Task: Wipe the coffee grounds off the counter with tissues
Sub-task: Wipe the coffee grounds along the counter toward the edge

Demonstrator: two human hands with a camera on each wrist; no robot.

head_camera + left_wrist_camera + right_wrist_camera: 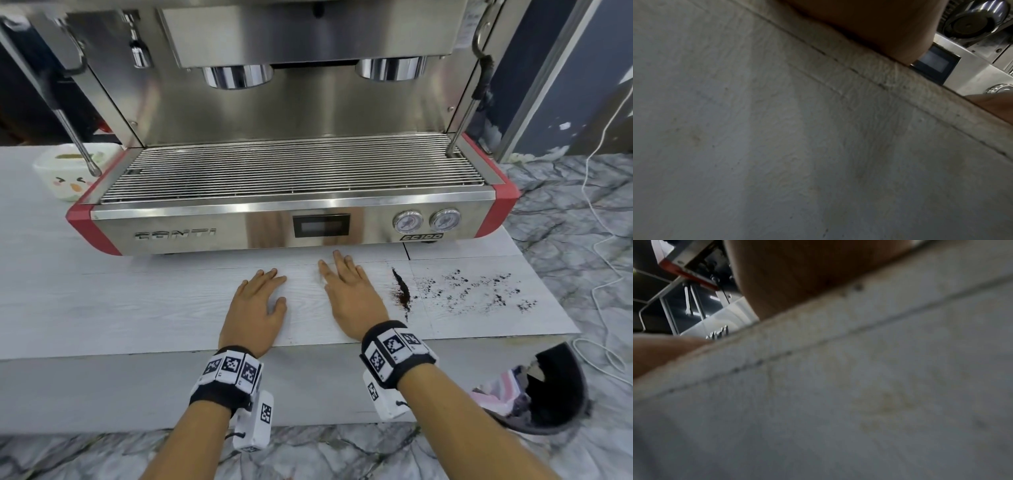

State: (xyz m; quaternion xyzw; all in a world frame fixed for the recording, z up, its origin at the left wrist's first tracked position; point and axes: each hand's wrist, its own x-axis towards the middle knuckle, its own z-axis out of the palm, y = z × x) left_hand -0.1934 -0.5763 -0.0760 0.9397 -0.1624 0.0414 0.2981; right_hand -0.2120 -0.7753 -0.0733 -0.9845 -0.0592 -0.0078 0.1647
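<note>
Dark coffee grounds [472,287] lie scattered over the right part of the pale wood-grain counter [137,301], with a thicker brown streak [401,289] at their left end. My right hand [346,291] lies flat on the counter just left of that streak, fingers straight and holding nothing. My left hand [258,301] rests flat beside it, also holding nothing. A tissue box [70,173] with a cartoon face stands at the far left behind the steam wand. Both wrist views are dim and show mostly counter surface [777,146] [859,402] under my palms.
A steel espresso machine [287,205] with red corners fills the back of the counter. A black bin [544,390] with a pink liner sits on the marble floor at lower right. White cables [596,246] trail along the right side.
</note>
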